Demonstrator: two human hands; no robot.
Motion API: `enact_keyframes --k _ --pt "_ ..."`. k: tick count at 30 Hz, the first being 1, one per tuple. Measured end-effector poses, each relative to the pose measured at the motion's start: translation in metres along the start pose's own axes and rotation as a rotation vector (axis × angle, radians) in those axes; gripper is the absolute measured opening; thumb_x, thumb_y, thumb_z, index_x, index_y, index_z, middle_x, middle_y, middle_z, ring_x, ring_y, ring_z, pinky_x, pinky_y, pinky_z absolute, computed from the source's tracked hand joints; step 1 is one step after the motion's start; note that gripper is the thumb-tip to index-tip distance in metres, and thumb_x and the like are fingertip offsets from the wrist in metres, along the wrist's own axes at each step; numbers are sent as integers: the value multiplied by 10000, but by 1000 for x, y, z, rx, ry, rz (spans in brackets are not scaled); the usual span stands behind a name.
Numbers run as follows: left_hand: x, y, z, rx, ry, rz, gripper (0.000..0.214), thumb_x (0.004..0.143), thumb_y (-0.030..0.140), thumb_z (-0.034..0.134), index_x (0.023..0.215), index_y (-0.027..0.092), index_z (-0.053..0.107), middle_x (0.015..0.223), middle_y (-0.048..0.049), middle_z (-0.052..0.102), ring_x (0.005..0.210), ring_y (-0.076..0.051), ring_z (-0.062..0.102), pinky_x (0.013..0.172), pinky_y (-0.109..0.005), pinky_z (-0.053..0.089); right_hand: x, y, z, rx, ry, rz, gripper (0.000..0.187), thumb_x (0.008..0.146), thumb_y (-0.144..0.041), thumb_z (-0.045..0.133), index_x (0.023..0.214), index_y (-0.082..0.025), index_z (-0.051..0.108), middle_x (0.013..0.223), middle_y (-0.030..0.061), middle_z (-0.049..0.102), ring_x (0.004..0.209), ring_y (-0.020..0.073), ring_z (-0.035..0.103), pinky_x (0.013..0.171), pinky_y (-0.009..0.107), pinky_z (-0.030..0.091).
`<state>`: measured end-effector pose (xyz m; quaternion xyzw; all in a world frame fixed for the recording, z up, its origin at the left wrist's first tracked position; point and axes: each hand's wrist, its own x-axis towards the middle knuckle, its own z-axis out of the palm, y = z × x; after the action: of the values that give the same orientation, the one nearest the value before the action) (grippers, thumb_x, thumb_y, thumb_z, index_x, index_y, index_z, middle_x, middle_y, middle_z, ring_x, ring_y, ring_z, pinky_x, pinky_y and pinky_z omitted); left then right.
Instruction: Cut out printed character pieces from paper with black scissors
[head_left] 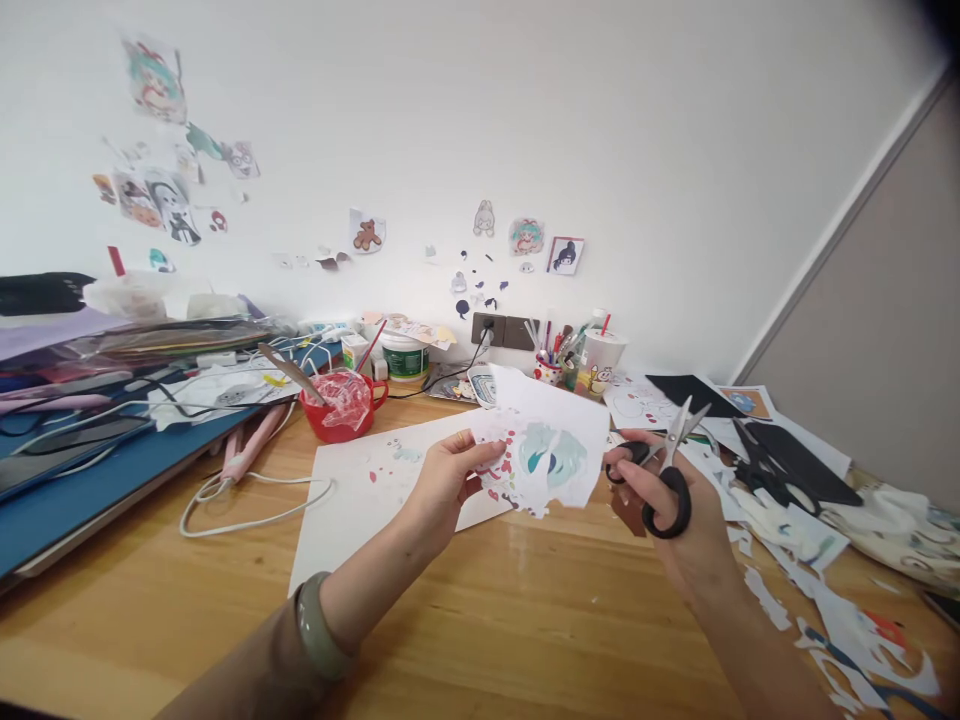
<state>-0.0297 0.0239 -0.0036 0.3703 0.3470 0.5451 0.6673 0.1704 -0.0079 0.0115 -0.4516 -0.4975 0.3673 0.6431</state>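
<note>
My left hand pinches the left side of a printed paper sheet, holding it up over the wooden table. Teal shapes and small red figures are printed on the sheet, and its lower edge is cut ragged. To the right of the sheet, my right hand has its fingers in the black handles of a pair of scissors. The blades point up, slightly parted, and are apart from the paper. Beneath the held sheet, a larger white sheet with a few small cut-outs lies on the table.
A red cup stands behind the white sheet. Paper scraps and a second pair of scissors lie at the right. A pen holder and a drink cup stand by the wall. Cables and stacked items cover a blue board at left.
</note>
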Motion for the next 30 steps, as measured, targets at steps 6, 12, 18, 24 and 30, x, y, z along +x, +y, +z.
enact_keyframes --k 6,12,18,24,30 --pt "-1 -2 2 -64 39 -19 214 609 186 712 804 129 644 847 -63 678 690 -109 605 630 -197 475 -3 14 15 10 -100 31 406 556 -258 749 913 -230 557 809 18 643 701 179 567 542 253 459" --pt "-5 -7 6 -18 11 -92 274 609 206 711 865 136 643 892 -79 684 724 -134 621 664 -218 475 -8 20 20 -34 -62 24 228 613 -260 722 756 -202 554 650 -26 553 579 147 511 520 256 423" --pt "-5 -11 5 29 -35 -117 272 597 218 719 844 133 645 902 -86 675 730 -131 610 663 -214 466 -5 19 15 -63 -23 11 198 656 -242 686 779 -200 537 677 -39 532 566 112 460 501 222 371" --pt "0 -3 1 75 -19 -10 238 617 255 694 795 112 628 831 -87 648 708 -143 580 661 -257 462 -2 15 7 -107 -66 -5 165 637 -197 686 737 -195 555 632 -49 502 572 115 445 507 219 364" --pt "1 12 -5 186 -48 36 155 601 217 678 738 162 631 749 -21 620 684 -124 538 611 -219 426 0 12 4 -106 -33 -16 237 631 -212 683 839 -204 569 682 -27 519 560 123 462 470 228 374"
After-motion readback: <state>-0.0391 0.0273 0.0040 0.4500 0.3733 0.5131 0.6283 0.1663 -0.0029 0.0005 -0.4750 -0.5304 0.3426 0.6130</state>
